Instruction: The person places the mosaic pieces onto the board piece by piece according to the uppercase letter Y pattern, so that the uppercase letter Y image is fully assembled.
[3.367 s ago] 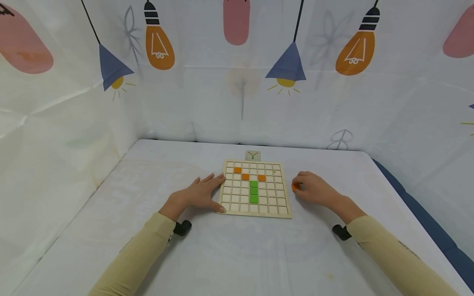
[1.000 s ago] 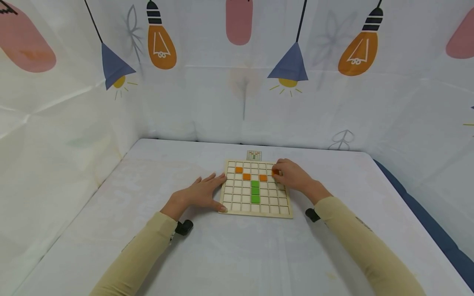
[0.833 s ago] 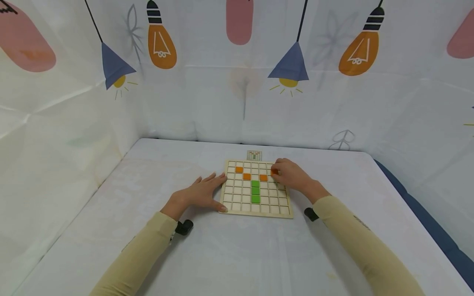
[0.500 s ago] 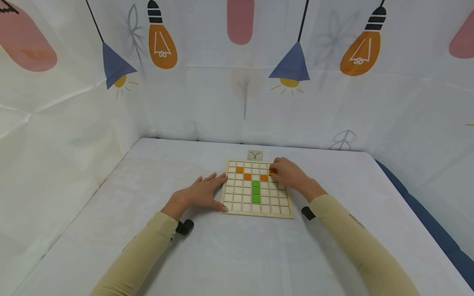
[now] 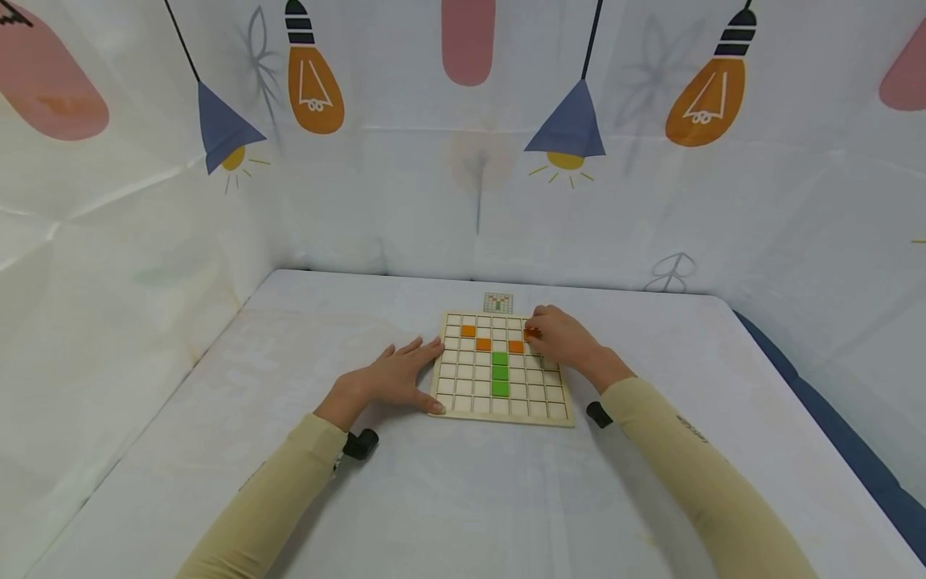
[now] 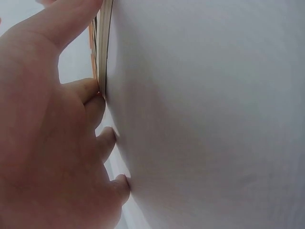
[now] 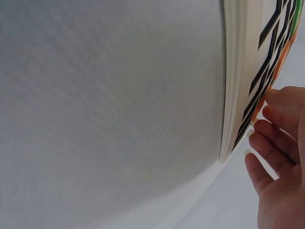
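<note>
A square wooden grid board (image 5: 506,419) lies flat on the white table in the head view. Set into its cells are several orange tiles, one of them here (image 5: 483,345), and a column of three green tiles (image 5: 500,373). My left hand (image 5: 387,379) rests at the board's left edge with fingers spread, its thumb by the near left corner. Over the upper right cells, my right hand (image 5: 567,339) pinches an orange tile (image 5: 531,333) between thumb and fingers. The right wrist view shows those fingertips on the orange tile (image 7: 258,110) at the board's surface; its exact seating cannot be told.
A small printed card (image 5: 498,303) with a coloured grid pattern lies just behind the board. White cloth walls (image 5: 405,201) with printed lamps and bulbs stand at the back and sides of the table (image 5: 463,498). Something dark blue (image 5: 839,418) shows beyond the table's right edge.
From beside the board, my right hand has carried the orange tile left onto its upper right cells, then shifted slightly further left. My left hand has stayed at the board's edge.
</note>
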`<state>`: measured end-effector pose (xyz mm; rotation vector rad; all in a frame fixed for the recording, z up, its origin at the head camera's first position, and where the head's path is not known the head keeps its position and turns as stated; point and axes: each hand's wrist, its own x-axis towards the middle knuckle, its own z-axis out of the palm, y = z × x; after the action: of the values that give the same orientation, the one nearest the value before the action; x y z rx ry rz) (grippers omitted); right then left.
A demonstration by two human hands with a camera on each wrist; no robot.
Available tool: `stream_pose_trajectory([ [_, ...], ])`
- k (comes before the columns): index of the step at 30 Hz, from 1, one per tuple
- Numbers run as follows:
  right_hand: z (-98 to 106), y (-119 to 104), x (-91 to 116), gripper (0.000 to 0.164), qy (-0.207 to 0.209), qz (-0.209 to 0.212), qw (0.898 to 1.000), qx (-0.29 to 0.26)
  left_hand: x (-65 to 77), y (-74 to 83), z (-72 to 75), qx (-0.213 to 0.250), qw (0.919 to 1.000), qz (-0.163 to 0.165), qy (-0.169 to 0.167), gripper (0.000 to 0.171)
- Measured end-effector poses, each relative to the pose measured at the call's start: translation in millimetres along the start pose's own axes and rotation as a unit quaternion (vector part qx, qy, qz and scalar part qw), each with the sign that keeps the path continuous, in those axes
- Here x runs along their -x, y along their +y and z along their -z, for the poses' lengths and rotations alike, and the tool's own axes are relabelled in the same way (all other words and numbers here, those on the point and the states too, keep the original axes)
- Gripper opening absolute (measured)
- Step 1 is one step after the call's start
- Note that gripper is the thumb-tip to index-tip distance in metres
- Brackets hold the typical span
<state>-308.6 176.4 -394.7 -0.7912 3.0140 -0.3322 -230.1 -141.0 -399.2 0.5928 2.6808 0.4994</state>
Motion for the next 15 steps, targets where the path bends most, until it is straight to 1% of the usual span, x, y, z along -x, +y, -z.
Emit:
stream_pose_trajectory([
  [7,0.5,-2.2,1.9,0.023,-0.002,-0.005,1.0,-0.002,-0.8,-0.9,-1.1,0.001,1.0,-0.001,0.0,0.112],
  [15,-0.7,-2.1,2.1,0.022,0.008,0.0,1.0,-0.01,0.7,0.9,0.4,0.0,1.0,0.0,0.0,0.112],
])
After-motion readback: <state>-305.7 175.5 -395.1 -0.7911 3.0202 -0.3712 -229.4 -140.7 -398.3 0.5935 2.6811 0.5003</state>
